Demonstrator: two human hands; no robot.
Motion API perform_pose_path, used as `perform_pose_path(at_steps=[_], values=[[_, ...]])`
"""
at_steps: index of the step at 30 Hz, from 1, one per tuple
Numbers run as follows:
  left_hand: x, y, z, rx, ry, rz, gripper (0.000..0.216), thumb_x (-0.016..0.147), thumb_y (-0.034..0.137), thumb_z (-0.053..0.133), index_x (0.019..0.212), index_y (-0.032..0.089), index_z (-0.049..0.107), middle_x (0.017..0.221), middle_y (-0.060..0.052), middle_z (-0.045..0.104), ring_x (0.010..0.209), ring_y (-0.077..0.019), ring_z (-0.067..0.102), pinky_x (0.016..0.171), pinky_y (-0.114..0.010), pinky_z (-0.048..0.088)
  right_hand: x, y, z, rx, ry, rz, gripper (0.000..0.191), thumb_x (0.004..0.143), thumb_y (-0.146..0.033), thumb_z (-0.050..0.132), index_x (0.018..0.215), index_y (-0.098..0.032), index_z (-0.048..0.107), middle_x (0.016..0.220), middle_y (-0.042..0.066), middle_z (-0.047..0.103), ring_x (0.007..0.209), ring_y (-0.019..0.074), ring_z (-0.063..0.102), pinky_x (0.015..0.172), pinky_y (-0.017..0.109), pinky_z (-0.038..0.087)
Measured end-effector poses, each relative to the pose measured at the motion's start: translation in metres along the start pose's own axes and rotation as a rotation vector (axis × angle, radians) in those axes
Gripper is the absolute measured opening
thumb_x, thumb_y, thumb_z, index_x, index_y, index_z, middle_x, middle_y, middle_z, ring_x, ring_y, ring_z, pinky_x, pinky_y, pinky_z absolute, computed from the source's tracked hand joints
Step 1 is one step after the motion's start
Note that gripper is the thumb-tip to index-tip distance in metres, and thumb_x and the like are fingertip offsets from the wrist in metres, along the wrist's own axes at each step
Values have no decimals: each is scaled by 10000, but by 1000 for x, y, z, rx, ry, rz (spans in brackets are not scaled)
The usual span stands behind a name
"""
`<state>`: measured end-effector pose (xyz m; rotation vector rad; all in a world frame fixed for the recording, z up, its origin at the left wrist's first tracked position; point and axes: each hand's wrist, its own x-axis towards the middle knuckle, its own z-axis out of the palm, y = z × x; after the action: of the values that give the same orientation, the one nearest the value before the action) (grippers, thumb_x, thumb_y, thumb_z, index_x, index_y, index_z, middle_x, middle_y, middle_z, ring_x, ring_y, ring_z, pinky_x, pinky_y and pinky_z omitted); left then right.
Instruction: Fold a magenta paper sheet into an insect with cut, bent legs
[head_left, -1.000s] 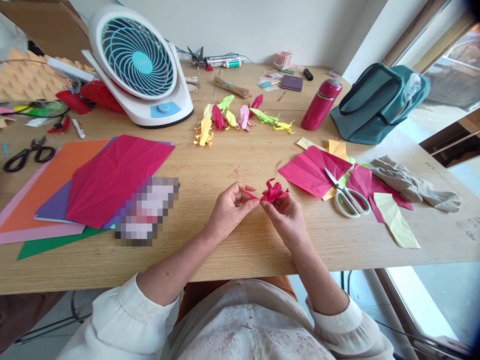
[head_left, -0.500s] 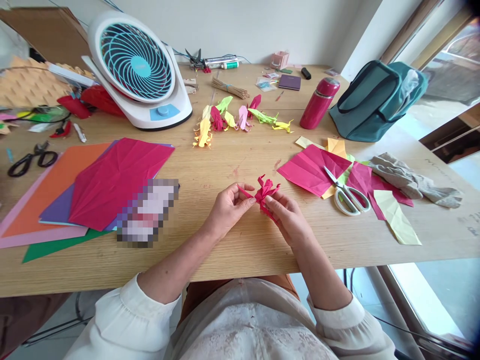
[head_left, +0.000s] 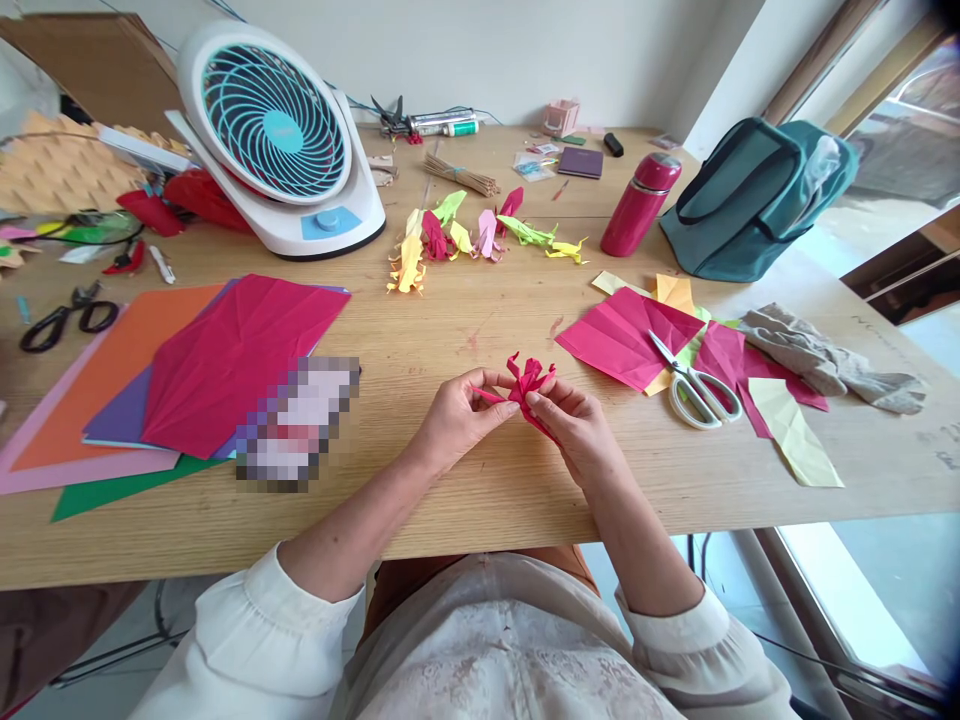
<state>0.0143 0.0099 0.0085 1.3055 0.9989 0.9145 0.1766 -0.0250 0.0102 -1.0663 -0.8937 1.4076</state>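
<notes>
A small red origami figure (head_left: 531,374) with thin folded limbs is held between my two hands, just above the table's front part. My left hand (head_left: 466,415) pinches its left side, where a narrow pointed limb runs between thumb and fingers. On the other side, my right hand (head_left: 574,425) grips the body with the thumb on top and the fingers beneath. Parts of the figure are hidden behind my fingertips. Beyond my hands stand several finished paper figures in red, green, pink and yellow, among them an orange one (head_left: 407,268).
At left lie coloured paper sheets (head_left: 247,360), black scissors (head_left: 67,318) and a fan (head_left: 277,140). To the right are white-handled scissors (head_left: 701,395) on red paper pieces (head_left: 630,335), a glove-like grey cloth (head_left: 832,360), a red flask (head_left: 641,205) and a teal bag (head_left: 750,205).
My left fingers have shifted slightly inward along the figure, with the thumb nearer its centre. Both hands keep hold of it.
</notes>
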Motion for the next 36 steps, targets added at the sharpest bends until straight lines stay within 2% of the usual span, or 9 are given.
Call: perform_pose_path(at_steps=[6, 9, 13, 17, 23, 28, 31, 36], values=[[1, 4, -1, -36, -33, 11, 355, 702, 336, 840, 975, 157, 700, 935, -38, 744, 795, -145, 653, 755, -249, 484, 0, -1, 0, -28, 8, 16, 336, 656, -503, 866, 736, -225, 695, 784, 9, 702, 716, 163, 583, 721, 304, 477], [1, 7, -4, -51, -87, -33, 356, 667, 348, 876, 920, 160, 712, 878, -19, 742, 753, -138, 650, 746, -252, 484, 0, -3, 1, -8, 14, 21, 350, 618, -483, 891, 734, -226, 686, 759, -1, 702, 692, 157, 585, 701, 299, 478], [3, 10, -15, -47, -174, -91, 345, 682, 345, 874, 938, 163, 733, 851, -22, 749, 764, -147, 665, 767, -269, 488, 1, -4, -1, 21, -2, -2, 327, 624, -441, 902, 708, -222, 674, 702, -20, 668, 645, 126, 538, 633, 262, 428], [5, 12, -24, 26, -219, -55, 344, 701, 313, 863, 981, 158, 736, 920, -54, 766, 860, -174, 693, 835, -293, 499, 1, -4, -3, 24, -8, -10, 311, 634, -416, 904, 706, -218, 675, 683, -28, 650, 624, 111, 509, 608, 248, 390], [5, 13, -24, 126, -259, 14, 256, 752, 272, 804, 958, 145, 720, 855, -43, 751, 802, -162, 688, 801, -273, 505, 2, -1, -3, -39, -44, 6, 350, 636, -474, 886, 727, -215, 670, 725, -14, 661, 646, 131, 538, 632, 275, 417], [3, 14, -22, 149, -270, -1, 252, 733, 234, 797, 957, 150, 718, 848, -29, 750, 773, -155, 679, 756, -258, 507, 2, 1, -3, -62, -97, 10, 367, 627, -495, 885, 709, -211, 668, 715, -14, 652, 646, 126, 534, 615, 267, 418], [3, 12, -19, 117, -270, -26, 308, 711, 293, 833, 963, 151, 727, 910, -37, 763, 803, -168, 690, 781, -271, 513, 3, 3, -2, -98, -107, 29, 381, 615, -506, 888, 705, -210, 667, 687, -15, 648, 620, 125, 530, 585, 265, 407], [4, 8, -17, 1, -271, -80, 329, 639, 334, 889, 845, 144, 718, 818, -8, 743, 758, -157, 671, 750, -259, 494, 3, 2, -2, -109, -98, 55, 375, 645, -512, 874, 720, -203, 675, 677, -13, 653, 609, 120, 533, 589, 259, 415]])
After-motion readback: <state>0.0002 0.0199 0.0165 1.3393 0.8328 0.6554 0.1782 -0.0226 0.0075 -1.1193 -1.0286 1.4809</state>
